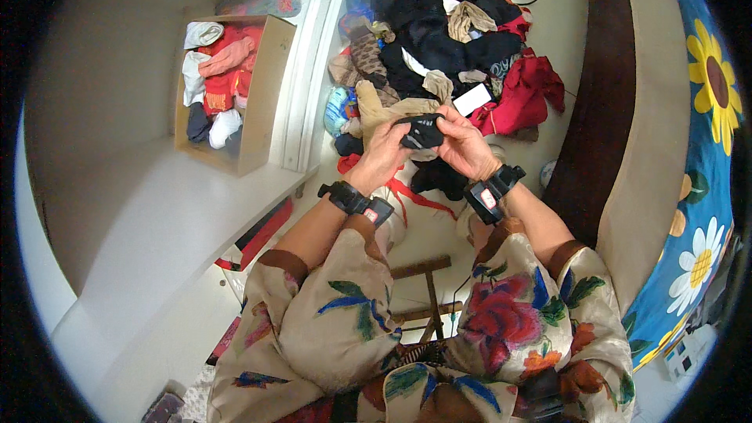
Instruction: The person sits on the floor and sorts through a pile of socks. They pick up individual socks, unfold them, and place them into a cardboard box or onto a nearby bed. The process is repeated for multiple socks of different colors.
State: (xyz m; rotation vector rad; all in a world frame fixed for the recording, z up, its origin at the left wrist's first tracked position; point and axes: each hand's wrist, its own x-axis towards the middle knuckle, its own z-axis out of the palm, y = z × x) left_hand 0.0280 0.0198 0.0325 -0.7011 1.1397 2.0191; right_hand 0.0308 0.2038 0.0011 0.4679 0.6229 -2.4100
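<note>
A small black sock [421, 132], bunched up with pale marks on it, is held between both hands in front of me. My left hand [382, 158] pinches its left side, while the fingers of my right hand [467, 149] grip its right end. Just beyond lies a heap of socks and clothes [427, 39], mostly black, with tan, patterned and red pieces. Tan stockings [374, 112] lie next to my left hand. A white rectangular card or box [471, 99] rests on the heap near my right fingers, beside a dark red cloth [526, 88].
On the left, a white cabinet shelf [149, 188] bears a cardboard box [270, 86] of rolled red, white and dark pieces. A bed with a flowered blue cover [697, 180] runs along the right. Red straps [419, 197] lie below my hands, and wooden stool legs [432, 294] show beneath me.
</note>
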